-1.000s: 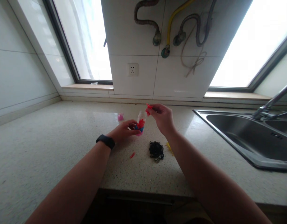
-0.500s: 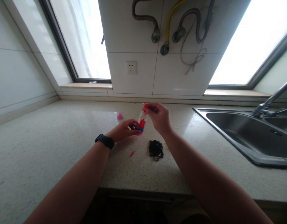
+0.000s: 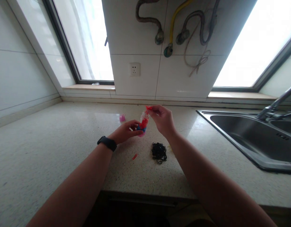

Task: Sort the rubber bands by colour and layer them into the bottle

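Observation:
My left hand (image 3: 128, 130) is closed around a small clear bottle (image 3: 143, 121), which leans slightly to the right. Red bands show inside it above a blue layer, with pink at its base. At the bottle's mouth, my right hand (image 3: 163, 118) pinches a bunch of red rubber bands (image 3: 148, 107). Nearer me on the counter lies a pile of black rubber bands (image 3: 159, 152). A single red band (image 3: 135, 156) rests to the left of that pile. Behind my left hand sits a pink cap (image 3: 122, 118).
The speckled stone counter (image 3: 65, 151) runs up to a tiled wall with a power socket (image 3: 135, 69). A steel sink (image 3: 240, 135) with a faucet (image 3: 270, 108) is set in at the right. Hoses hang on the wall above. A bit of yellow shows beside my right wrist.
My right hand still pinches red bands at the bottle's mouth, and the bunch sits slightly differently there. The whole view has shifted a little. My left hand keeps its hold.

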`<state>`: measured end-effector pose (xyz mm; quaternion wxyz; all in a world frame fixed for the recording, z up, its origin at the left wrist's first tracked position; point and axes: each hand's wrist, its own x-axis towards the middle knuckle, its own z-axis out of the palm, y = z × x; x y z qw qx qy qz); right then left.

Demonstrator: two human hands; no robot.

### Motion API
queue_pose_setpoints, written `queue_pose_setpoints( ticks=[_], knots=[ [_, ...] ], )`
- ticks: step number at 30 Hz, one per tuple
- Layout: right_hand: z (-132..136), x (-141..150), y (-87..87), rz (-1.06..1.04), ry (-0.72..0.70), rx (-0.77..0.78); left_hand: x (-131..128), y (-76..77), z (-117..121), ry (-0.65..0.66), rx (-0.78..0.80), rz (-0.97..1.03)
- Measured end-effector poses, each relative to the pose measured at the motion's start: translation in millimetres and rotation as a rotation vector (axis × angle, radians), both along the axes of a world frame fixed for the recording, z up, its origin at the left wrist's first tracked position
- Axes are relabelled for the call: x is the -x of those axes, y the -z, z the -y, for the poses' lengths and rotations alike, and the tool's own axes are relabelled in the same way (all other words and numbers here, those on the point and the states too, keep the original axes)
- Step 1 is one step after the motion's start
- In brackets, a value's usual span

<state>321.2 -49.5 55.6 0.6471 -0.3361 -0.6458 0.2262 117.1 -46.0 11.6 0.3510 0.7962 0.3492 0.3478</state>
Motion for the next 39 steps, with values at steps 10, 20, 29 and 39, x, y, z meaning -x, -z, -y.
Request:
queue_pose_setpoints(
  ticks=[10, 20, 29, 39],
  knots=[
    [1, -3, -1.3, 0.04, -0.085, 0.125, 2, -0.6, -1, 0.004, -0.009, -0.002],
    [-3, -4, 0.2, 0.019, -0.095, 0.118, 1, -3.0, 1, 0.031, 0.044, 0.066],
    [8, -3, 0.9, 0.325, -0.381, 0.231, 3, -9.4, 5, 0.039, 0.038, 0.189],
    [-3, -9, 6.2, 0.068, -0.354, 0.337, 13, 0.8, -15, -0.186, -0.119, 0.021]
  ],
)
